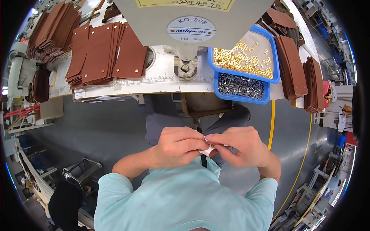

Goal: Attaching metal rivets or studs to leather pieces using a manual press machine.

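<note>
Both of our hands meet close to our chest at the six o'clock side of the view: the left hand (178, 146) and the right hand (239, 145) pinch a small white piece (209, 149) between their fingertips, with a thin black strap (203, 159) hanging beneath it. At twelve o'clock stands the grey press machine (190, 23); at one o'clock a blue tray of gold rivets (246, 56) sits above a blue tray of silver rivets (241, 86). Brown leather pieces (104, 52) fan out at eleven o'clock.
</note>
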`<state>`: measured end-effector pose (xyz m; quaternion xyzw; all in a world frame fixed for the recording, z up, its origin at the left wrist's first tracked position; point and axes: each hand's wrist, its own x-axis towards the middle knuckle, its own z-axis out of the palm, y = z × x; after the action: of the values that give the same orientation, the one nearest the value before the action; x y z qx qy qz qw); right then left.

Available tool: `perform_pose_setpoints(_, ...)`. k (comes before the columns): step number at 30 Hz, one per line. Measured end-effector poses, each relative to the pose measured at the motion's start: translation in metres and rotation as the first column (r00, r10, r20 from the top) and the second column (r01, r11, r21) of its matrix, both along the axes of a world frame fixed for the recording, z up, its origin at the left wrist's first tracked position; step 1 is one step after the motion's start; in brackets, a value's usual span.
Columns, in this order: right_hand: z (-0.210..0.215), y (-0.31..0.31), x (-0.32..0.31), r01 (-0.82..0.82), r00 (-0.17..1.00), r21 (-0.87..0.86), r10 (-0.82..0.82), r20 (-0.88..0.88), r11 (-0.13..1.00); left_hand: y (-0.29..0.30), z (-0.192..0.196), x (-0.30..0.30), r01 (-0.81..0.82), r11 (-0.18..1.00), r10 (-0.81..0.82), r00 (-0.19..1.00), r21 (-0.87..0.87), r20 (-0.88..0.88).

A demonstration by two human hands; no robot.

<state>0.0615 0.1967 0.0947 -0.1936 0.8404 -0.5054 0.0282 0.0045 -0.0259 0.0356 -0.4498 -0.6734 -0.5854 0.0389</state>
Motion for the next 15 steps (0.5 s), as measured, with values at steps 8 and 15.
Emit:
perform_pose_setpoints(8, -0.01, -0.005, 0.005, 0.031, 0.968, 0.048, -0.018, -0.252, 0.998, -0.002, 0.007, 0.004, 0.056, 0.993, -0.026, 0.966, -0.108, 0.258)
perform_pose_setpoints(15, -0.018, -0.001, 0.003, 0.03, 0.969, -0.022, -0.035, -0.246, 0.999, -0.002, 0.011, 0.007, 0.071, 0.992, -0.045, 0.971, -0.103, 0.234)
